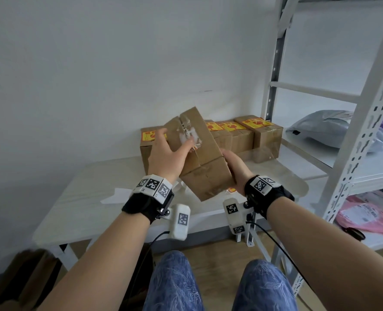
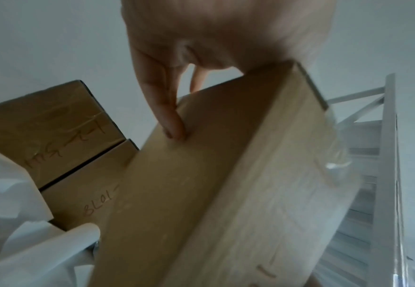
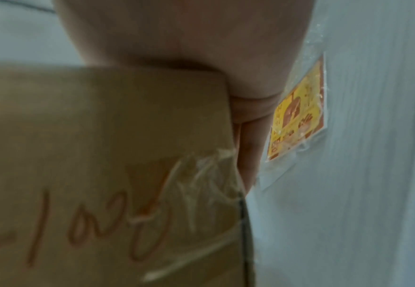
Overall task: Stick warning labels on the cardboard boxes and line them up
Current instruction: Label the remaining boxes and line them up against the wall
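A plain cardboard box (image 1: 205, 160) hangs tilted above the table, its taped top bearing torn white label remains. My left hand (image 1: 166, 153) grips its upper left side, with the fingers (image 2: 170, 116) pressing the side panel of the box (image 2: 201, 194). My right hand (image 1: 233, 169) grips the lower right edge, its fingers hidden under the box (image 3: 103, 155), which bears red handwriting. Behind, several boxes (image 1: 242, 135) with yellow and red warning labels stand in a row along the wall. A plastic sleeve of labels (image 3: 297, 112) lies on the table below my right hand.
The white table (image 1: 73, 209) carries a loose white backing paper (image 1: 116, 196) near its left front. A metal shelf rack (image 1: 354, 131) stands close on the right, holding grey mailer bags (image 1: 320, 126) and pink bags (image 1: 365, 214). Flattened cardboard (image 1: 24, 277) leans on the floor at left.
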A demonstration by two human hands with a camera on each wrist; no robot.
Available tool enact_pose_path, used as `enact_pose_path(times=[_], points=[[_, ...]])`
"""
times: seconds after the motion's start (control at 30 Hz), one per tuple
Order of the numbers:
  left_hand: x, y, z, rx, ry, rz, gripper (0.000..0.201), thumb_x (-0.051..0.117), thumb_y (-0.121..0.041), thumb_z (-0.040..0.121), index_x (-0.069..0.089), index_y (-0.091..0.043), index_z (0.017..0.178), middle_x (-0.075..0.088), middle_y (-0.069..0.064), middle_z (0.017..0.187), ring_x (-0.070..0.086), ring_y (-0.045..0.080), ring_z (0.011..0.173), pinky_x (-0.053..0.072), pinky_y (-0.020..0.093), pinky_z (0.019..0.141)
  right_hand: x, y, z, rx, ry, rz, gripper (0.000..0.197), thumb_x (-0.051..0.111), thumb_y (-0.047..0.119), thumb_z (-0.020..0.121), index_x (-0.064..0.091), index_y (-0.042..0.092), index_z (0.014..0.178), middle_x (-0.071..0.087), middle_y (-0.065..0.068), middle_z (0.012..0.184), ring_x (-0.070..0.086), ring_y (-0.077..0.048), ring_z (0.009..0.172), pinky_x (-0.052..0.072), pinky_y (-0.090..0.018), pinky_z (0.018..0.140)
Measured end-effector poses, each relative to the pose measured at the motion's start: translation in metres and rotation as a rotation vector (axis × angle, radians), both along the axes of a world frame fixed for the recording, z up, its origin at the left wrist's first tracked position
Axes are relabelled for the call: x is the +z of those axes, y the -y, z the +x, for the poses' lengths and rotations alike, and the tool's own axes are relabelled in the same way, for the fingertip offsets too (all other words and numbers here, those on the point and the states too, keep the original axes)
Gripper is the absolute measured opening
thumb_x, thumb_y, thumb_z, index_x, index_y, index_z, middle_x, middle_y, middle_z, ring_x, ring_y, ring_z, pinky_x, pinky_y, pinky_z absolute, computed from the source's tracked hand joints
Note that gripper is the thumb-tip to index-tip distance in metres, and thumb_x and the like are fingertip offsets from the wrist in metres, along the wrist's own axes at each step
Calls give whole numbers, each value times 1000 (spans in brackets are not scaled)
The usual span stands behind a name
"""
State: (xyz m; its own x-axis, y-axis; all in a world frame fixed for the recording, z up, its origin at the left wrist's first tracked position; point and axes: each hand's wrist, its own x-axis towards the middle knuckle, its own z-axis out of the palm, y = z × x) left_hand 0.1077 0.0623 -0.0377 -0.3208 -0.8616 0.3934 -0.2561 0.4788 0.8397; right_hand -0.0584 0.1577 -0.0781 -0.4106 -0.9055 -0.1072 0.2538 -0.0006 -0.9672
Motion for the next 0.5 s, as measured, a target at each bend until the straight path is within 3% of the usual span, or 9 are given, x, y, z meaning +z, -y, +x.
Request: enact_pose_path(times=[0.07, 0.1, 0.17, 0.2, 0.27, 0.4, 0.5], points=[[-1, -3, 0, 15, 87, 8, 86, 61, -75, 70, 41, -27, 138, 53, -3, 139, 55, 20, 123, 44, 46, 105, 3, -5, 8, -26, -162, 56, 41, 40, 37, 103, 71, 23, 80, 70, 1, 75, 66, -15, 70, 51, -23, 60], [-2, -4, 1, 21, 129, 20, 84, 61, -74, 73, 41, -25, 138, 52, 0, 140, 54, 22, 123, 43, 44, 105, 2, -6, 11, -52, -268, 72, 41, 38, 30, 104, 69, 21, 79, 70, 1, 77, 64, -18, 76, 52, -25, 67], [-5, -5, 1, 28, 199, 34, 80, 61, -72, 75, 42, -25, 137, 51, 2, 138, 54, 25, 121, 45, 41, 100, -3, -4, 12, -100, -510, 98, 34, 38, 22, 103, 67, 12, 88, 70, -10, 100, 61, -30, 99, 48, -39, 90], [-7, -6, 1, 29, 235, 30, 78, 61, -71, 76, 42, -26, 137, 51, 2, 137, 55, 26, 120, 45, 39, 97, -9, -1, 9, -124, -554, 105, 33, 39, 23, 101, 67, 12, 87, 69, -16, 108, 60, -36, 106, 45, -46, 96], [-12, -6, -1, 29, 320, 17, 74, 60, -68, 80, 42, -26, 139, 51, 1, 139, 54, 25, 122, 43, 37, 95, -17, 4, 7, -172, -558, 79, 34, 40, 23, 99, 69, 13, 86, 70, -17, 110, 60, -39, 110, 45, -50, 97], [-22, -2, -3, 10, 395, 31, 70, 58, -66, 83, 44, -26, 140, 54, -2, 138, 56, 24, 120, 46, 39, 99, -22, 10, 8, -167, -596, 10, 35, 39, 19, 103, 70, 11, 116, 68, -9, 122, 60, -27, 114, 45, -47, 103], [-21, 2, -4, 18, 396, 28, 68, 57, -65, 85, 46, -27, 140, 55, -3, 138, 56, 23, 121, 45, 38, 99, -26, 15, 7, -175, -563, 19, 32, 41, 26, 102, 71, 21, 112, 69, -8, 120, 61, -27, 113, 46, -50, 103]])
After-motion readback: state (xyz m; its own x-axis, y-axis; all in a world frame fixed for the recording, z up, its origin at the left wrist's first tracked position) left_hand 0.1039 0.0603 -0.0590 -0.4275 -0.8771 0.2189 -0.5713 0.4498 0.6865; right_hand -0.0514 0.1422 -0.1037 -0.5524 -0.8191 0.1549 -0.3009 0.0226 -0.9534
